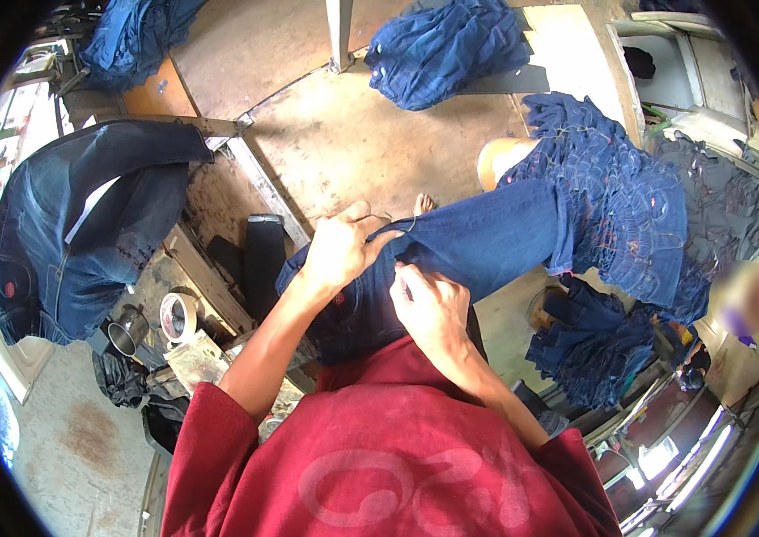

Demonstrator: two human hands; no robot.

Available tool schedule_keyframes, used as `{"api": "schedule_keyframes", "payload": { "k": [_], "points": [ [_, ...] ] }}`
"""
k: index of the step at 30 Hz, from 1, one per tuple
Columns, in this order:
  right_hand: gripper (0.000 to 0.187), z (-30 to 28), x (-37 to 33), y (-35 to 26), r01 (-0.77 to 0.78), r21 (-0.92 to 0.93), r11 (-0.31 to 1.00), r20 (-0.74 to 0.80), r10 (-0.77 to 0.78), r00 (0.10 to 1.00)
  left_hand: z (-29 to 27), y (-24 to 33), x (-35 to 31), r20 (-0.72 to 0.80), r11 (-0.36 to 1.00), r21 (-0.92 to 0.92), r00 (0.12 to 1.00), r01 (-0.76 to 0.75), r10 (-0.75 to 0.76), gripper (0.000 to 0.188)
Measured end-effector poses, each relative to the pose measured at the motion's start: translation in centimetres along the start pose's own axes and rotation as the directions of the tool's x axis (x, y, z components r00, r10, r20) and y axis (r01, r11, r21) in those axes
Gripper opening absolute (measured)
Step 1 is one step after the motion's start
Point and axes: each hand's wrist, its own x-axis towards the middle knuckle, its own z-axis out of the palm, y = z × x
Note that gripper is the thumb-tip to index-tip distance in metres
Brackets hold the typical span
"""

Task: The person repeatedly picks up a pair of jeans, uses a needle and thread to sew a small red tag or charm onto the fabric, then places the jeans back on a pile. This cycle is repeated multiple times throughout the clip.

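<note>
The person's left hand (343, 249) pinches the dark-blue denim garment (496, 237) spread across the lap, while the right hand (431, 306), fingers curled, rests against the same cloth just beside it; whether those fingertips grip is hidden. One tube of the garment stretches to the right, its end by a heaped pile of blue denim pieces (625, 201). On the left, a faded dark-blue denim garment (84, 242) lies draped near a cream-coloured roll of tape (180, 318) and a grey metal cup (128, 329). A gathered blue denim bundle (446, 49) lies on the brown, stained floor (370, 134) ahead, beyond the dark red shirt (352, 430) the person wears
</note>
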Motion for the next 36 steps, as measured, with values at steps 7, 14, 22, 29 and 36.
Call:
{"api": "schedule_keyframes", "payload": {
  "k": [7, 14, 22, 29, 36],
  "points": [
    [0.009, -0.1, 0.4, 0.1, 0.023, -0.079, 0.997, 0.032, -0.02, 0.999, 0.2, -0.1, -0.2, -0.003, 1.0, -0.018, 1.0, 0.009, -0.009, 0.029],
    [0.008, -0.3, 0.6, 0.4, -0.033, 0.061, 0.998, -0.023, 0.035, 0.999, 0.2, 0.0, 0.0, -0.077, 0.998, -0.035, 0.996, -0.044, 0.041, 0.027],
    [0.005, -1.0, 0.5, 0.6, -0.045, -0.063, 0.997, 0.192, 0.056, 0.98, 0.1, 0.3, -0.1, -0.018, 1.0, -0.02, 1.0, 0.019, -0.02, 0.029],
    [0.006, -0.7, 1.0, 1.0, 0.033, -0.013, 0.999, 0.033, -0.032, 0.999, 0.3, 0.3, 0.0, -0.098, 0.999, -0.023, 0.995, -0.037, 0.034, 0.026],
    [0.004, -0.9, 1.1, 1.1, -0.023, 0.08, 0.997, -0.003, 0.023, 1.0, 0.3, 0.3, 0.0, -0.084, 1.0, -0.023, 0.996, -0.019, 0.017, 0.025]
  ]
}}
